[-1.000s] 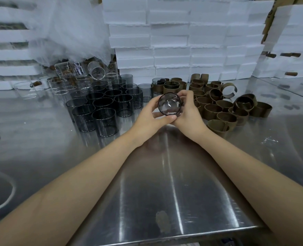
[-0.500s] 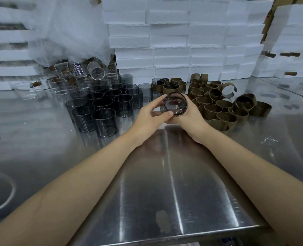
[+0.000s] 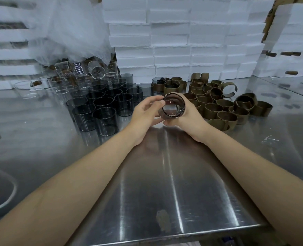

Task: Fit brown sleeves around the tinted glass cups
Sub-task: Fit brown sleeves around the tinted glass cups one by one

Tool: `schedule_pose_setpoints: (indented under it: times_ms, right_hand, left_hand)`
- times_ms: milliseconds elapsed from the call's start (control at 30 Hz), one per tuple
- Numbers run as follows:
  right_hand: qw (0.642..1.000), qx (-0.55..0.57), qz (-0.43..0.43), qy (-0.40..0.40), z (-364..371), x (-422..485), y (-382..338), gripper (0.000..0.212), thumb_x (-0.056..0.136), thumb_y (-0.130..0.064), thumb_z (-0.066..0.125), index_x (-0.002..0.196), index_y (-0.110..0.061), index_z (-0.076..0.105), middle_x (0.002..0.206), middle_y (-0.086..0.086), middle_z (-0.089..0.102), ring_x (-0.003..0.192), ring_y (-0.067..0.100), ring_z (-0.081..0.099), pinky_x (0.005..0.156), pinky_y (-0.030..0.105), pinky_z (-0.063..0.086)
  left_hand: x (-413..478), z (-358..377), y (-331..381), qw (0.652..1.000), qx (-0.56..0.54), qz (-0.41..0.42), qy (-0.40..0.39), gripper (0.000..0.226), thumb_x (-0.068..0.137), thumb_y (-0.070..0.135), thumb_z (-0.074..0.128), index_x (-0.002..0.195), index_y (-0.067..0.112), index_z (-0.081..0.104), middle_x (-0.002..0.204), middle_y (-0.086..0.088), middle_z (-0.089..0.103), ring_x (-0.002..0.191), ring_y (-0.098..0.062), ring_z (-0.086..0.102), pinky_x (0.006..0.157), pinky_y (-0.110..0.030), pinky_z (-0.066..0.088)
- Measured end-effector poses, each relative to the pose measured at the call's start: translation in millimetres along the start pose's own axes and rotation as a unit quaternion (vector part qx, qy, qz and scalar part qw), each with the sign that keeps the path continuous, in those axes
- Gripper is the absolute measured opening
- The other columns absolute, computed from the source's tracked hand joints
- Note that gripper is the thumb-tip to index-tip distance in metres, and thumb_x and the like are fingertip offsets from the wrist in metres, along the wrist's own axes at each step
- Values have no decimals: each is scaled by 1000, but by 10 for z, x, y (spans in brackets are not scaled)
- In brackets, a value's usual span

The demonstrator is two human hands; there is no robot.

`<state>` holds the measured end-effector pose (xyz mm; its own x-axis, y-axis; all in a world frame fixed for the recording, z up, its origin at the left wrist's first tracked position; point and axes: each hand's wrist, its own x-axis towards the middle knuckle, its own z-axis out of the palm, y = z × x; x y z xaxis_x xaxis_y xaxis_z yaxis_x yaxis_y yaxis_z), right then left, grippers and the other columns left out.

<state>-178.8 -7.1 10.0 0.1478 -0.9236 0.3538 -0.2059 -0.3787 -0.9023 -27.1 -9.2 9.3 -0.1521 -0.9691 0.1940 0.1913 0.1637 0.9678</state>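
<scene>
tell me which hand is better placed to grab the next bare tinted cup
Left, probably. The left hand only pinches the rim of the held cup, and the bare tinted cups stand right beside it; the right hand is wrapped round the held cup.

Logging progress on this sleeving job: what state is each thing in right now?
Smoky tinted glass cup in hand: tipped, mouth toward camera, gripped by left hand and right hand.
Bare tinted glass cups: upright, unsleeved.
Loose brown sleeves: empty, heaped.
Sleeved tinted cups: upright, finished.
Clear glass cups: piled, some tipped over.
</scene>
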Motion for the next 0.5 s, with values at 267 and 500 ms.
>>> schedule_pose_setpoints:
  times_ms: [267, 500]
  right_hand:
    - [987, -138, -88, -9, 17, -39, -50, 71, 65, 13, 75, 127, -12, 50, 122, 6, 56, 113, 16, 56, 91, 15, 45]
    - [952, -272, -143, -9, 47, -69, -39, 65, 73, 15, 59, 131, -12, 52, 122, 9, 48, 109, 7, 44, 91, 0, 31]
  left_hand:
    - [16, -8, 7, 1000, -5, -19, 3, 17, 93, 28, 65, 101, 14, 58, 102, -5, 65, 89, -18, 68, 84, -35, 58]
    - [-19, 33, -1, 999, 32, -16, 13, 35, 86, 31, 72, 114, 16, 57, 118, -10, 65, 111, -26, 65, 99, -46, 52]
